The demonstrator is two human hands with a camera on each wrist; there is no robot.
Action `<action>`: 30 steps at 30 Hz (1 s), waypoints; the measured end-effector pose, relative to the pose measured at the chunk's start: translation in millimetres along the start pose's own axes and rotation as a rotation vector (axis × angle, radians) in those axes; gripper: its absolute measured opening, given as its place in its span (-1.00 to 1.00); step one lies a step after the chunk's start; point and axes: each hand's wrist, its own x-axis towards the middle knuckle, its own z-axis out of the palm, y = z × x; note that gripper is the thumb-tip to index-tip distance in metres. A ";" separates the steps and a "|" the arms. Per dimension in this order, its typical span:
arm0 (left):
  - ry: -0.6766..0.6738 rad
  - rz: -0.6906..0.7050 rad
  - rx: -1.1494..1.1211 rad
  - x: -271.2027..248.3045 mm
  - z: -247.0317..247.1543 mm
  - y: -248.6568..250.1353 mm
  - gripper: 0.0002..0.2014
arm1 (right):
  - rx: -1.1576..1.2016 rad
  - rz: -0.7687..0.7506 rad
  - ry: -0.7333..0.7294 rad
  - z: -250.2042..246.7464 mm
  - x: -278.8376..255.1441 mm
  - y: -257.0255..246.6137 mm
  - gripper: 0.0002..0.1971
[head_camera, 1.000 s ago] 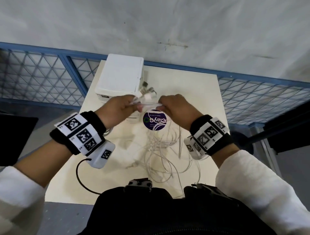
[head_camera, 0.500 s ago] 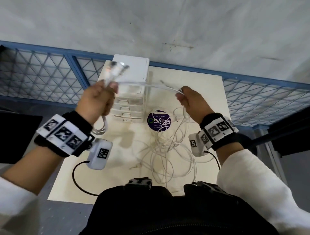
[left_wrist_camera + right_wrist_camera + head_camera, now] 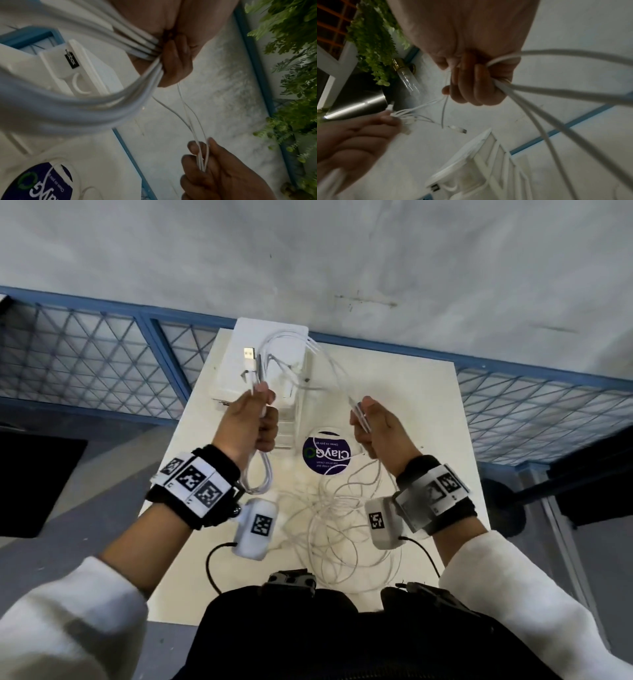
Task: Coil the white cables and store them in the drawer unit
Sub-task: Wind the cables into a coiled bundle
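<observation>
The left hand [image 3: 247, 422] grips a bunch of white cables [image 3: 337, 518], a USB plug [image 3: 249, 358] sticking up above the fist; half a second ago it was higher and farther left. The right hand [image 3: 380, 428], fingers curled round several strands, has dropped slightly and come nearer. Between the hands the strands now arc up over the drawer unit [image 3: 270, 361], at the table's [image 3: 428, 412] far left. Loose loops lie on the near tabletop, beside a round purple sticker [image 3: 326, 453].
</observation>
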 end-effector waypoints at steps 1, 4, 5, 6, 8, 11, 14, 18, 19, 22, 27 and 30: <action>0.001 -0.014 0.011 -0.4 4.6 -1.5 -0.66 | -0.049 0.013 -0.022 4.7 -1.2 1.2 -0.64; -0.022 -0.045 0.053 -2.2 8.0 -0.6 -0.65 | -0.504 0.087 -0.149 5.9 -3.0 7.3 -0.77; -0.037 -0.065 0.067 -2.8 6.1 0.1 -0.63 | -0.693 0.111 -0.181 3.1 -3.9 10.2 -0.81; -0.060 -0.089 0.083 -3.6 3.0 1.2 -0.61 | -0.829 0.120 -0.183 0.4 -4.9 12.6 -0.62; -0.135 -0.131 0.141 -5.5 -2.6 1.5 -0.58 | -0.845 0.029 -0.072 -1.0 -8.1 8.6 -0.12; -0.275 -0.171 0.231 -13.5 -2.4 0.9 -0.62 | -0.733 -0.245 0.104 4.6 -2.3 -11.7 0.16; -0.407 -0.180 0.290 -26.4 3.7 0.9 -0.62 | -0.621 -0.329 0.027 14.1 4.2 -24.9 0.09; -0.450 -0.137 0.294 -35.6 6.7 7.6 -0.63 | -0.288 -0.347 -0.040 21.6 4.1 -20.4 -0.70; -0.413 -0.117 0.256 -33.9 5.2 10.3 -0.61 | -0.179 -0.289 -0.058 20.5 3.7 -17.5 -0.88; -0.244 -0.041 0.121 -24.6 -5.8 19.6 -0.68 | -0.049 -0.119 -0.081 14.6 0.7 -11.2 -0.91; -0.094 0.031 0.140 -11.7 -12.8 2.8 -0.67 | 0.260 -0.003 -0.182 18.9 -5.1 -8.5 -0.78; -0.069 0.046 0.345 -11.3 6.1 -19.6 -0.79 | 0.460 0.004 -0.095 31.1 -7.6 -12.0 -0.73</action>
